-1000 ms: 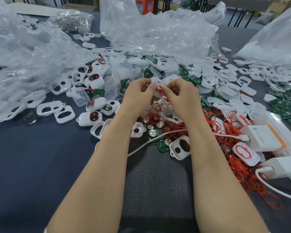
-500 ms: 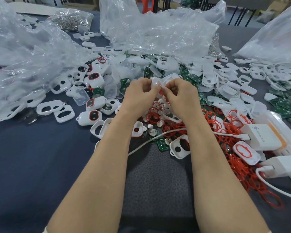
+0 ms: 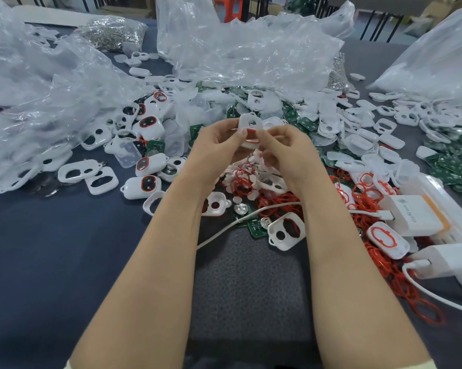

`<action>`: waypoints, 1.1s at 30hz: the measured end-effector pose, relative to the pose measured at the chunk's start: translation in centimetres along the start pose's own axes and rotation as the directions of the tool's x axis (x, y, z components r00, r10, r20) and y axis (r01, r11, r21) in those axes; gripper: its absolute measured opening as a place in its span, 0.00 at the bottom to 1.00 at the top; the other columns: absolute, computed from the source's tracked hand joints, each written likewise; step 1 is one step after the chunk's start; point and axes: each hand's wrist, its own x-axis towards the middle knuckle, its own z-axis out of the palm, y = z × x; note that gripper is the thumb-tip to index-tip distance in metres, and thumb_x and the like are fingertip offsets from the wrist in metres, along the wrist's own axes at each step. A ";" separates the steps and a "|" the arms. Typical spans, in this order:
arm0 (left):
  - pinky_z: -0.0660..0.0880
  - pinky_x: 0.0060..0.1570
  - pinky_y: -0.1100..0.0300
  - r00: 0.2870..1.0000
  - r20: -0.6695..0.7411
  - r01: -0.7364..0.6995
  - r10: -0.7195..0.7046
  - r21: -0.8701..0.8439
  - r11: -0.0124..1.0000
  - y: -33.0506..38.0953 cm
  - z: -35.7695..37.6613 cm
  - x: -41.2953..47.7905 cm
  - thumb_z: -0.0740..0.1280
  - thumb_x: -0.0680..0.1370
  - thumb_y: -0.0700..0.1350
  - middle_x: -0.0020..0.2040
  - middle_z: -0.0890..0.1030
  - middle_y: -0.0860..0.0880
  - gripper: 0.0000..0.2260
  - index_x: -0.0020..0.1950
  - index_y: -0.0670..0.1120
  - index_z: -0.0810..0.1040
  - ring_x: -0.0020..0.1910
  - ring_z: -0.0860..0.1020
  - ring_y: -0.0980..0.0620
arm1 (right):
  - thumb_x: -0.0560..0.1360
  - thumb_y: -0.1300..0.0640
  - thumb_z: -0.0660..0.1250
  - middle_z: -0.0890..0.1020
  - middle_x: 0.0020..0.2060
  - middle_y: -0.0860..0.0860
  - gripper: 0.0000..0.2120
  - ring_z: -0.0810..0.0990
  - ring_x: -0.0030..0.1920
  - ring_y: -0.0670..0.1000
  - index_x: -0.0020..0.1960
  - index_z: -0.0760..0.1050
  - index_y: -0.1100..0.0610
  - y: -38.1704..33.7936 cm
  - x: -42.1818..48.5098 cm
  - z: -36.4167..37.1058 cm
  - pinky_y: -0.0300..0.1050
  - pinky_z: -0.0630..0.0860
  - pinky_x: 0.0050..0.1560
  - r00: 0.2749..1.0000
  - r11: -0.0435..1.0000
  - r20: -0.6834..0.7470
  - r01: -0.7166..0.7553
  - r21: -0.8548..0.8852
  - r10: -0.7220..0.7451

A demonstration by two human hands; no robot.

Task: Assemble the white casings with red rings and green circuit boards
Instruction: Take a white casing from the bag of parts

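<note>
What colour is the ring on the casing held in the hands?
Red; the ring sits on the white casing, clearest in the head view.

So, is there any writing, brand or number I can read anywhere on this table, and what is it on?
No text can be quoted with certainty.
White charger: a grey lightning-bolt sign, with a short grey word beside it, too blurred to read.
Round metal disc: stamped marks, too small to read.
</note>
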 end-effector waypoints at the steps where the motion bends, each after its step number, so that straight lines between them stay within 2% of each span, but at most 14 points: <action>1: 0.79 0.45 0.65 1.000 0.012 0.010 -0.009 -0.054 0.998 0.1 -0.1 0.0 0.62 0.81 0.37 0.44 0.86 0.51 0.08 0.55 0.46 0.79 0.44 0.84 0.54 | 0.77 0.56 0.67 0.78 0.34 0.51 0.07 0.74 0.29 0.44 0.47 0.76 0.60 0.0 0.1 0.0 0.37 0.74 0.33 0.997 0.993 0.042 -0.068 0.102 0.064; 3: 0.79 0.45 0.65 0.999 0.029 0.024 -0.020 -0.129 0.991 0.1 -0.2 -0.1 0.62 0.81 0.37 0.45 0.85 0.50 0.08 0.57 0.44 0.79 0.46 0.84 0.53 | 0.78 0.55 0.65 0.76 0.32 0.52 0.09 0.74 0.29 0.45 0.46 0.77 0.62 0.2 0.3 0.1 0.37 0.73 0.34 0.994 0.987 0.086 -0.076 0.140 0.065; 6: 0.79 0.47 0.64 0.999 0.034 0.032 -0.027 -0.162 0.986 0.1 -0.2 -0.1 0.62 0.81 0.37 0.47 0.85 0.48 0.09 0.59 0.42 0.78 0.48 0.84 0.51 | 0.80 0.54 0.62 0.76 0.30 0.50 0.13 0.75 0.29 0.44 0.49 0.79 0.64 0.3 0.3 0.3 0.36 0.73 0.34 0.998 0.996 0.040 0.058 -0.061 -0.056; 8: 0.79 0.49 0.63 0.999 0.029 0.039 -0.035 -0.171 0.984 0.1 -0.1 0.0 0.62 0.81 0.37 0.48 0.85 0.48 0.09 0.59 0.42 0.78 0.48 0.84 0.52 | 0.80 0.54 0.62 0.76 0.29 0.48 0.13 0.75 0.29 0.43 0.50 0.79 0.63 0.4 0.1 0.5 0.36 0.72 0.34 0.995 0.987 0.003 0.101 -0.126 -0.102; 12: 0.79 0.48 0.63 0.998 0.022 0.067 -0.063 -0.299 0.952 0.1 0.0 0.1 0.62 0.81 0.38 0.46 0.85 0.49 0.07 0.55 0.43 0.79 0.47 0.83 0.52 | 0.80 0.53 0.63 0.81 0.31 0.47 0.14 0.78 0.32 0.44 0.52 0.80 0.62 0.0 -0.3 0.8 0.38 0.76 0.37 0.996 0.997 -0.017 0.083 0.007 -0.083; 14: 0.80 0.47 0.62 0.996 0.002 0.081 -0.085 -0.322 0.943 0.0 0.1 0.2 0.63 0.81 0.37 0.43 0.85 0.49 0.06 0.52 0.43 0.79 0.45 0.84 0.52 | 0.78 0.54 0.65 0.83 0.37 0.51 0.10 0.80 0.34 0.45 0.52 0.79 0.62 -0.1 -0.4 0.9 0.41 0.78 0.39 0.990 0.993 -0.084 0.111 -0.027 -0.113; 17: 0.80 0.51 0.60 0.994 -0.051 0.081 -0.095 -0.230 0.970 -0.3 0.1 0.3 0.65 0.79 0.36 0.42 0.85 0.49 0.05 0.50 0.43 0.79 0.46 0.84 0.51 | 0.76 0.58 0.68 0.82 0.39 0.50 0.04 0.81 0.38 0.47 0.50 0.77 0.58 -0.1 -0.4 1.2 0.38 0.78 0.43 0.948 0.926 -0.165 0.209 -0.314 -0.271; 21: 0.79 0.47 0.63 0.996 -0.093 0.007 -0.008 -0.004 1.000 -0.3 0.5 0.3 0.67 0.78 0.36 0.43 0.83 0.49 0.07 0.47 0.48 0.79 0.43 0.83 0.55 | 0.75 0.61 0.68 0.77 0.35 0.45 0.01 0.75 0.37 0.43 0.45 0.76 0.57 0.1 -0.4 1.7 0.28 0.69 0.39 0.895 0.826 -0.206 0.248 -0.506 -0.396; 24: 0.80 0.51 0.57 0.988 -0.115 -0.073 0.101 0.224 0.972 -0.3 0.9 0.2 0.68 0.78 0.39 0.42 0.82 0.53 0.09 0.44 0.54 0.79 0.45 0.82 0.53 | 0.75 0.62 0.67 0.76 0.35 0.47 0.01 0.75 0.38 0.46 0.45 0.76 0.59 0.3 -0.3 1.8 0.32 0.67 0.39 0.892 0.817 -0.229 0.219 -0.533 -0.389; 27: 0.78 0.55 0.51 0.967 -0.185 -0.087 0.176 0.412 0.907 -0.4 0.9 0.3 0.68 0.77 0.41 0.40 0.80 0.58 0.12 0.40 0.59 0.75 0.45 0.81 0.52 | 0.75 0.62 0.67 0.77 0.36 0.49 0.02 0.76 0.39 0.49 0.44 0.75 0.59 0.3 -0.3 2.1 0.33 0.68 0.39 0.902 0.818 -0.226 0.200 -0.539 -0.369; 30: 0.79 0.55 0.50 0.971 -0.177 -0.083 0.158 0.372 0.925 -0.3 0.7 0.3 0.69 0.77 0.42 0.41 0.81 0.57 0.11 0.41 0.58 0.76 0.45 0.81 0.52 | 0.75 0.62 0.69 0.80 0.35 0.51 0.06 0.81 0.38 0.52 0.40 0.74 0.56 0.1 -0.2 1.7 0.44 0.78 0.45 0.933 0.899 -0.242 0.148 -0.412 -0.265; 33: 0.80 0.52 0.56 0.984 -0.149 -0.059 0.096 0.237 0.970 -0.2 0.8 0.2 0.68 0.78 0.40 0.43 0.82 0.55 0.09 0.44 0.55 0.78 0.46 0.82 0.54 | 0.74 0.60 0.70 0.83 0.36 0.53 0.08 0.83 0.38 0.51 0.38 0.75 0.51 -0.1 -0.1 0.8 0.52 0.81 0.47 0.952 0.948 -0.250 0.097 -0.304 -0.177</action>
